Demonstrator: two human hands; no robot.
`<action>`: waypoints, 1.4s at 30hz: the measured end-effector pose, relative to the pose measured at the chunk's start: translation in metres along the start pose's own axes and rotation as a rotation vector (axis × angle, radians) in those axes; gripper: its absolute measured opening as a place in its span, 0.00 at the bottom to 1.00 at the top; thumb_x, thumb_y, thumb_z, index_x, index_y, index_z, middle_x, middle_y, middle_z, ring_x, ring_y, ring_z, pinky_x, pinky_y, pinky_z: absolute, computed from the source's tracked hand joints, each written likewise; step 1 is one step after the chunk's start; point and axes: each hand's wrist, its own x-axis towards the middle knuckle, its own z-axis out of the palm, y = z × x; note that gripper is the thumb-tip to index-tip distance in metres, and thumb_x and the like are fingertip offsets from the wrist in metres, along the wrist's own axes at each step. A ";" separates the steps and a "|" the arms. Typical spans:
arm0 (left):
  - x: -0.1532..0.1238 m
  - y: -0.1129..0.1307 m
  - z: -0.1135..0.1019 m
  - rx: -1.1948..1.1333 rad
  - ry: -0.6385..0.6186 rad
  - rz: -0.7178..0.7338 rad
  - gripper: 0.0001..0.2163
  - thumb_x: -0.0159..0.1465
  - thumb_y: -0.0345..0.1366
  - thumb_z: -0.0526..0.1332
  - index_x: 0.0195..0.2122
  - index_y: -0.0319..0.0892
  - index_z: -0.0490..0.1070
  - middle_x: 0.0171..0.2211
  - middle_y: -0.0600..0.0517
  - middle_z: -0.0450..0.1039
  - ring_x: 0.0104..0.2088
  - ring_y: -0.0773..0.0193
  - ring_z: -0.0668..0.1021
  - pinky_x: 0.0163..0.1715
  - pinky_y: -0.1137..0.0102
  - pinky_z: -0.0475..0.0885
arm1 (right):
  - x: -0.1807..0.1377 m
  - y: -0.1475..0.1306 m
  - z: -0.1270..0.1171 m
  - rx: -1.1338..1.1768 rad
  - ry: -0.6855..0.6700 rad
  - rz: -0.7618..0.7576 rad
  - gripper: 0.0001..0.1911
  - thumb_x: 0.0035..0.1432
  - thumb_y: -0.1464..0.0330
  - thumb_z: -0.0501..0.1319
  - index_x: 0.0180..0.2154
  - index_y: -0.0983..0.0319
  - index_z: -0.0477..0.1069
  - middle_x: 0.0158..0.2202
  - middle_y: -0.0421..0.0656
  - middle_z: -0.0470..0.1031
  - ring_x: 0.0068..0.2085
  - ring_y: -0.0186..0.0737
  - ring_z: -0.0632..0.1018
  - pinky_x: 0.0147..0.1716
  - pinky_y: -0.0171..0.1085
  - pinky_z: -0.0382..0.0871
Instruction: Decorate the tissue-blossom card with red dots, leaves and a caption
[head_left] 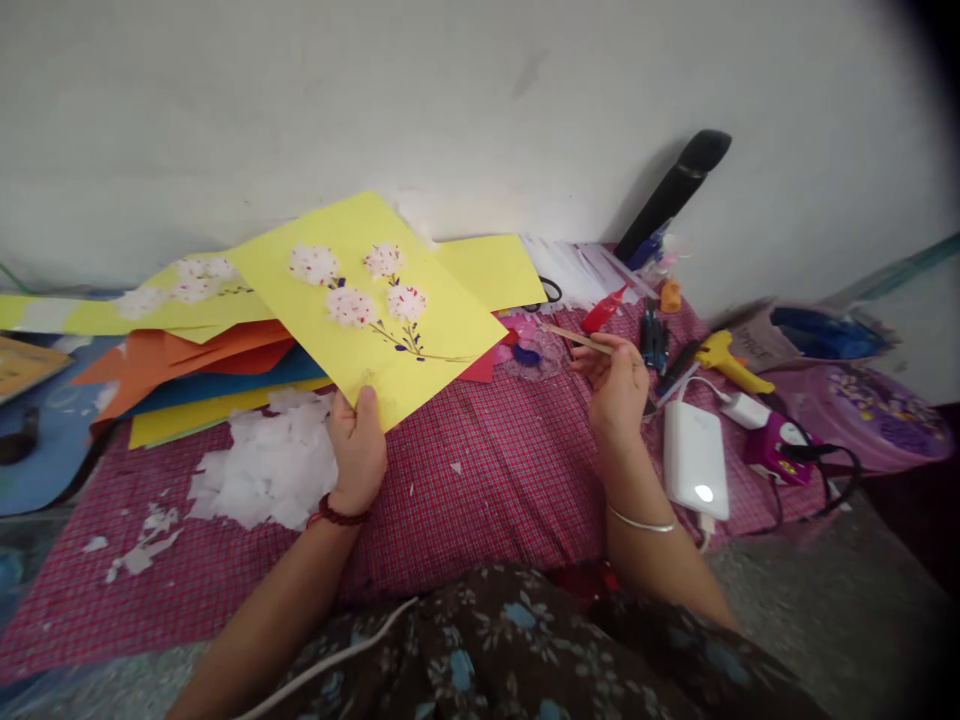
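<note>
A yellow paper sheet point(420, 290) is in my left hand point(358, 450), pinched at its lower corner with the thumb on top. The sheet is tilted up and carries white crumpled flowers with red specks, brown stems and dark purple leaves. My right hand point(616, 385) is closed around a thin wooden stick point(581, 338) that points left. The stick's tip is over a clear plastic dish point(536, 365) with dark purple paint in it. Beside my left hand lies a pile of white paper pieces point(266, 465).
Coloured paper sheets point(195, 365) and another flowered yellow sheet point(112, 315) lie left. A red tube point(604, 310), yellow glue gun point(731, 362), white power bank point(696, 458) and purple box point(780, 450) are right. A black cylinder point(671, 195) leans on the wall behind the checked cloth point(495, 480).
</note>
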 end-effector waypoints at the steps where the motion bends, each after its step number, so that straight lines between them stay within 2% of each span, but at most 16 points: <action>1: 0.001 0.001 -0.002 0.008 0.002 0.010 0.15 0.67 0.45 0.62 0.49 0.41 0.74 0.50 0.46 0.79 0.47 0.59 0.82 0.47 0.66 0.78 | -0.001 0.002 0.001 -0.010 -0.001 0.005 0.16 0.64 0.56 0.57 0.39 0.60 0.76 0.29 0.40 0.81 0.27 0.33 0.79 0.29 0.34 0.75; 4: 0.002 0.002 -0.002 0.020 -0.023 -0.010 0.15 0.66 0.45 0.63 0.49 0.41 0.74 0.49 0.46 0.79 0.45 0.60 0.82 0.45 0.68 0.78 | -0.003 0.006 0.003 -0.026 0.000 0.003 0.17 0.63 0.55 0.58 0.38 0.60 0.76 0.26 0.39 0.79 0.25 0.33 0.78 0.28 0.34 0.74; 6: 0.001 0.002 0.000 -0.006 -0.089 -0.140 0.15 0.64 0.44 0.64 0.48 0.41 0.74 0.46 0.47 0.80 0.39 0.63 0.82 0.36 0.72 0.78 | -0.004 0.007 0.005 -0.024 0.011 -0.004 0.17 0.63 0.54 0.58 0.37 0.60 0.76 0.24 0.38 0.78 0.24 0.33 0.77 0.27 0.33 0.73; 9: -0.001 0.000 0.004 -0.060 -0.200 -0.384 0.15 0.58 0.43 0.66 0.42 0.38 0.74 0.33 0.50 0.80 0.22 0.69 0.75 0.16 0.77 0.67 | -0.003 0.003 0.009 -0.007 0.028 -0.021 0.15 0.63 0.56 0.58 0.35 0.60 0.75 0.24 0.38 0.77 0.23 0.33 0.76 0.26 0.33 0.72; 12: -0.001 -0.003 0.005 -0.069 -0.225 -0.429 0.12 0.55 0.42 0.66 0.35 0.38 0.72 0.26 0.53 0.76 0.17 0.72 0.68 0.12 0.78 0.58 | 0.005 -0.009 0.016 0.012 0.019 -0.074 0.14 0.64 0.59 0.57 0.35 0.60 0.76 0.24 0.38 0.76 0.23 0.32 0.75 0.25 0.33 0.72; 17: 0.000 -0.005 0.004 -0.078 -0.227 -0.419 0.12 0.55 0.41 0.65 0.35 0.39 0.72 0.26 0.54 0.76 0.17 0.72 0.67 0.12 0.78 0.57 | 0.022 -0.025 0.030 0.018 -0.019 -0.155 0.12 0.64 0.60 0.57 0.34 0.58 0.76 0.24 0.39 0.76 0.24 0.34 0.75 0.25 0.35 0.71; 20: -0.001 -0.007 0.004 -0.091 -0.231 -0.404 0.13 0.56 0.41 0.65 0.37 0.39 0.73 0.30 0.52 0.78 0.21 0.70 0.72 0.15 0.77 0.62 | 0.023 -0.017 0.032 0.037 0.026 -0.153 0.11 0.63 0.60 0.57 0.33 0.57 0.75 0.23 0.38 0.75 0.23 0.34 0.74 0.24 0.35 0.71; 25: -0.003 -0.009 0.004 -0.125 -0.264 -0.373 0.15 0.57 0.44 0.66 0.40 0.39 0.74 0.37 0.48 0.81 0.33 0.61 0.81 0.29 0.71 0.74 | 0.016 0.010 0.020 0.073 0.112 -0.007 0.11 0.60 0.61 0.58 0.32 0.59 0.74 0.21 0.38 0.74 0.21 0.35 0.74 0.23 0.35 0.72; 30: -0.007 -0.004 0.004 -0.168 -0.256 -0.310 0.16 0.61 0.45 0.65 0.44 0.41 0.74 0.43 0.48 0.81 0.41 0.59 0.82 0.39 0.67 0.77 | 0.018 0.019 0.014 0.166 0.143 0.135 0.11 0.59 0.58 0.59 0.33 0.59 0.72 0.22 0.35 0.72 0.21 0.31 0.73 0.24 0.33 0.72; 32: -0.009 0.001 0.003 -0.200 -0.237 -0.271 0.15 0.62 0.45 0.66 0.45 0.42 0.74 0.43 0.49 0.81 0.42 0.59 0.82 0.40 0.67 0.77 | 0.016 0.018 0.017 0.182 0.104 0.177 0.12 0.58 0.56 0.61 0.34 0.59 0.72 0.22 0.34 0.73 0.22 0.30 0.74 0.25 0.32 0.72; 34: -0.012 0.004 0.003 -0.219 -0.233 -0.249 0.14 0.62 0.45 0.66 0.44 0.43 0.74 0.42 0.49 0.81 0.42 0.59 0.82 0.39 0.68 0.77 | 0.011 0.014 0.022 0.173 0.008 0.191 0.13 0.58 0.56 0.62 0.36 0.59 0.73 0.24 0.35 0.76 0.24 0.32 0.76 0.27 0.32 0.73; 37: -0.016 0.005 0.003 -0.190 -0.280 -0.258 0.14 0.62 0.45 0.66 0.45 0.43 0.75 0.41 0.49 0.81 0.40 0.59 0.82 0.37 0.68 0.78 | 0.001 0.007 0.031 0.147 -0.120 0.177 0.16 0.58 0.53 0.61 0.36 0.58 0.73 0.27 0.38 0.79 0.28 0.35 0.79 0.29 0.36 0.75; 42: -0.023 0.007 0.001 -0.057 -0.398 -0.259 0.15 0.62 0.48 0.65 0.43 0.42 0.76 0.39 0.49 0.81 0.36 0.60 0.81 0.35 0.69 0.77 | -0.002 -0.007 0.032 0.166 -0.153 0.178 0.23 0.54 0.44 0.61 0.33 0.57 0.72 0.28 0.39 0.79 0.31 0.41 0.81 0.32 0.42 0.78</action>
